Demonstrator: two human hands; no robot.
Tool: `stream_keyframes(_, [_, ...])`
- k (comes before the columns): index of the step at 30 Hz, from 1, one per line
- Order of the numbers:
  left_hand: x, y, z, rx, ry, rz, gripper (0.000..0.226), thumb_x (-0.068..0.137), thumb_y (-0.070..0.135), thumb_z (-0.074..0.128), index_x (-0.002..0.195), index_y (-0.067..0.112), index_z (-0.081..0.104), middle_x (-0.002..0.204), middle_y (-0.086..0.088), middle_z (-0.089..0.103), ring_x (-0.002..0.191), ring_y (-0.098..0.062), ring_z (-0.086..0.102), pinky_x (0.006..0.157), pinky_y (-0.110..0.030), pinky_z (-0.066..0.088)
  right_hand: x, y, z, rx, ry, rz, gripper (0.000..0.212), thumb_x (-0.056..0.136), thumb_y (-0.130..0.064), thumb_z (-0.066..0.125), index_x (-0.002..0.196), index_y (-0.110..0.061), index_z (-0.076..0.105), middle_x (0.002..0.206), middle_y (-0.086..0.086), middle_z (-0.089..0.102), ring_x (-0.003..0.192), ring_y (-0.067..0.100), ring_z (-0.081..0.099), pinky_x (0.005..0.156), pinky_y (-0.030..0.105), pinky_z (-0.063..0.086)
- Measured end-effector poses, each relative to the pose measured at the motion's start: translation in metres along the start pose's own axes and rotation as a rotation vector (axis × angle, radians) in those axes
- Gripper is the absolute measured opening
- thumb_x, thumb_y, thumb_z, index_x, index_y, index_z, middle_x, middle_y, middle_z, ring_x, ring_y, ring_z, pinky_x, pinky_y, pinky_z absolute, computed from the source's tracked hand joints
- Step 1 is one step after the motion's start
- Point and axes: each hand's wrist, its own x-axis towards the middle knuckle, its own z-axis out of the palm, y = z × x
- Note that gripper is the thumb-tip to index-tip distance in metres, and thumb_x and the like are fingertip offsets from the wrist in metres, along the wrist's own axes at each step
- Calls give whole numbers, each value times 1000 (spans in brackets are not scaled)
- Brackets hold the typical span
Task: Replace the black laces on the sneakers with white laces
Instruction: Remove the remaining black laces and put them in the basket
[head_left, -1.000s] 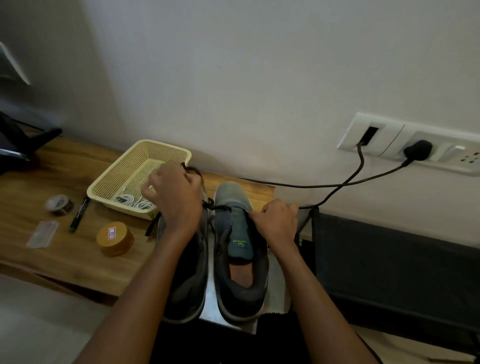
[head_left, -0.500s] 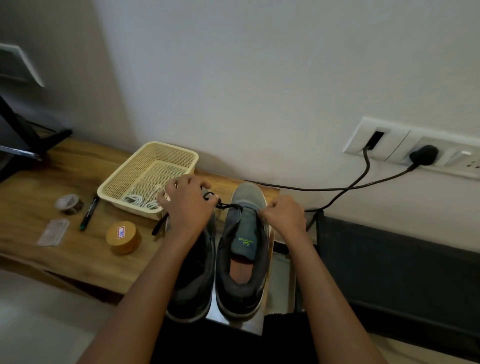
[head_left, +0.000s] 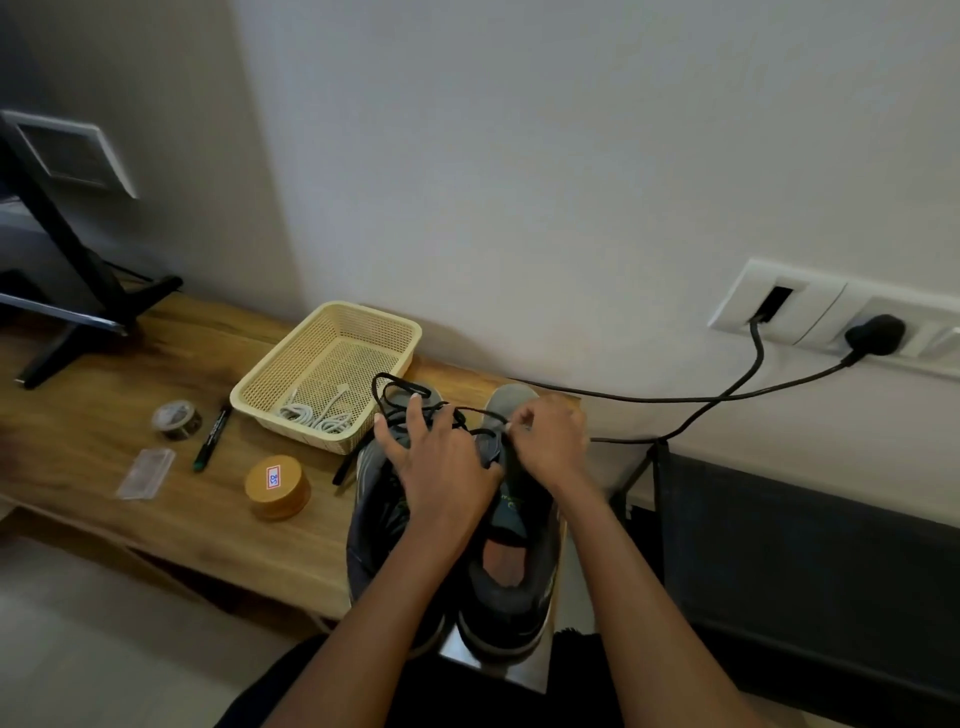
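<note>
Two grey sneakers stand side by side at the bench's right end, the left sneaker (head_left: 371, 514) and the right sneaker (head_left: 511, 582). A loose black lace (head_left: 400, 388) loops above their toes. My left hand (head_left: 441, 467) rests over the left sneaker with fingers spread, the lace running around them. My right hand (head_left: 550, 441) pinches the lace at the right sneaker's toe end. White laces (head_left: 311, 413) lie coiled in the cream basket (head_left: 405, 332).
On the wooden bench (head_left: 104, 436) lie a tape roll (head_left: 176, 420), a marker (head_left: 210, 439), a clear packet (head_left: 145, 474) and a round wooden box (head_left: 277, 487). A black stand (head_left: 78, 291) sits far left. Cables (head_left: 675, 400) run to the wall sockets (head_left: 831, 317); a dark unit (head_left: 805, 561) is on the right.
My left hand has opened and moved right with the black lace looped over its fingers. My right hand has shifted onto the lace at the right sneaker's toe. More lace hangs free.
</note>
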Motion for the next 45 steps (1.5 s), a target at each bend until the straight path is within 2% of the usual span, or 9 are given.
stream_keyframes(11, [-1,2,1,-39,22,-19,26,84,43,61,85,19,70,151,6,34,145,-22,5,112,-57,-3,11,11,6,181,97,374,26,96,-16,43,116,-5,55,133,14,36,119,32,35,94,37,32])
stream_keyframes(16, [-2,-2,1,-67,47,-27,23,84,38,60,86,17,70,147,8,39,145,-22,8,112,-55,-1,24,31,7,530,290,454,16,85,-1,43,95,2,55,111,20,56,88,33,56,71,38,45])
stream_keyframes(19, [-2,-5,0,-66,51,-27,22,83,37,60,86,17,70,147,9,39,145,-22,6,112,-55,-1,35,52,12,668,311,482,8,87,-7,44,91,-6,51,99,19,59,91,36,63,78,50,54])
stream_keyframes(22, [-1,-4,-1,-53,31,-24,22,84,38,61,85,18,70,149,8,37,145,-23,4,112,-55,-3,16,34,-5,600,364,377,15,91,-10,48,79,-18,44,94,9,55,88,29,62,77,49,54])
stream_keyframes(26, [0,-4,-1,-60,18,-18,24,84,41,61,87,19,70,149,7,37,145,-23,5,112,-56,-4,3,24,-20,225,437,8,18,79,-3,61,91,-12,51,107,4,45,96,21,45,74,26,34])
stream_keyframes(29, [1,-5,0,-55,20,-10,27,84,42,60,90,19,71,148,7,38,145,-23,6,112,-56,-4,0,17,-12,-90,166,-195,8,81,-13,64,87,-19,65,120,0,48,118,24,32,92,27,32])
stream_keyframes(32, [1,-6,1,-60,11,-7,28,85,43,60,94,19,71,148,7,38,145,-23,6,112,-56,-4,-1,15,-1,-227,7,-197,11,82,-22,67,92,-26,65,125,-2,46,123,25,28,103,38,33])
stream_keyframes(39, [3,-7,2,-65,-3,6,31,86,44,57,92,18,72,146,8,40,145,-23,8,113,-56,-5,1,15,1,-222,34,-221,7,85,-18,62,79,-20,58,110,4,52,109,23,46,90,37,41])
stream_keyframes(45, [3,-8,2,-80,0,-12,29,86,41,55,91,17,70,146,6,41,145,-22,9,112,-56,-4,1,16,1,-178,88,-144,12,93,-16,48,81,-18,48,94,0,54,94,20,51,109,48,22])
